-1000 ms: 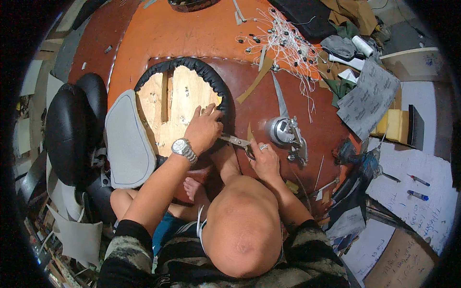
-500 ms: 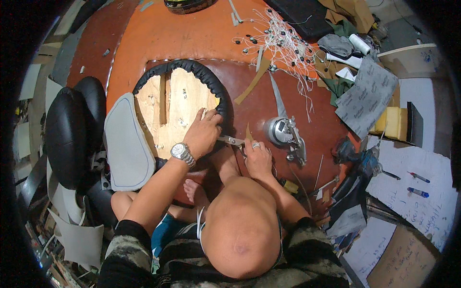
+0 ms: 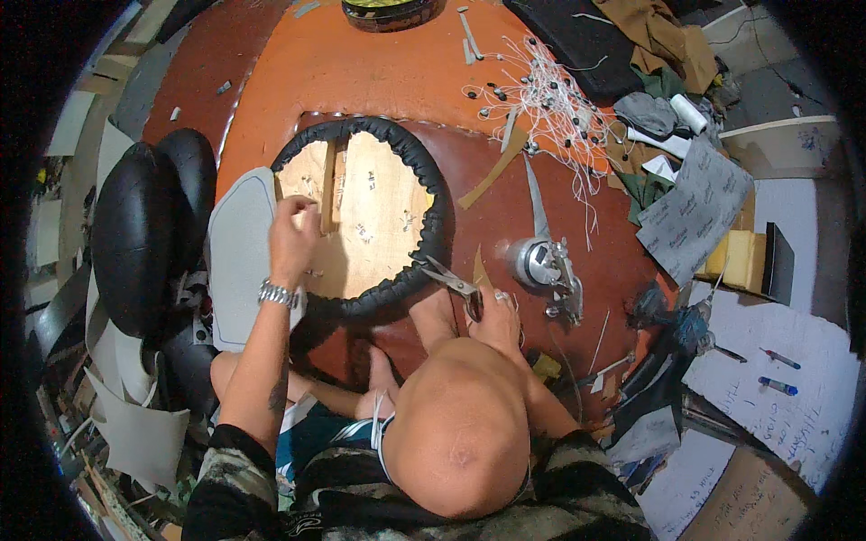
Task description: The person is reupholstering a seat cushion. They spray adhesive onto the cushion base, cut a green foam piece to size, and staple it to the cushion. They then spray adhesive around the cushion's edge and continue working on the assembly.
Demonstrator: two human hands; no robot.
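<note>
Grip status: the right hand (image 3: 496,316) is closed through the handles of a pair of scissors (image 3: 451,281), blades pointing toward 10 o'clock and tips just touching the black covering (image 3: 424,171) wrapped over the edge of a round wooden seat board (image 3: 374,212). The left hand (image 3: 293,236) rests on the board's 9 o'clock edge, fingers curled over the rim and a wood batten (image 3: 327,185); whether it pinches the covering or only steadies the board cannot be told. A metal wristwatch (image 3: 277,294) sits on that wrist.

The board lies underside up on a brown leather sheet (image 3: 577,216) spread over the orange floor (image 3: 361,72), directly ahead of the seated person.

Step in hand, as judged: trimming or tidying the covering's turned-over margin at about 4 o'clock on the rim. The next move calls for the left hand holding the board firm while the blades work along the margin without nicking the outer face.

Outward: a grey panel (image 3: 236,261) lies at 9 o'clock, black cushions (image 3: 135,234) beyond it. A metal stapler-like tool (image 3: 550,269) lies at 3 o'clock. White threads with buttons (image 3: 541,99) are scattered at 1 o'clock, and papers with pens (image 3: 776,379) lie farther right.
</note>
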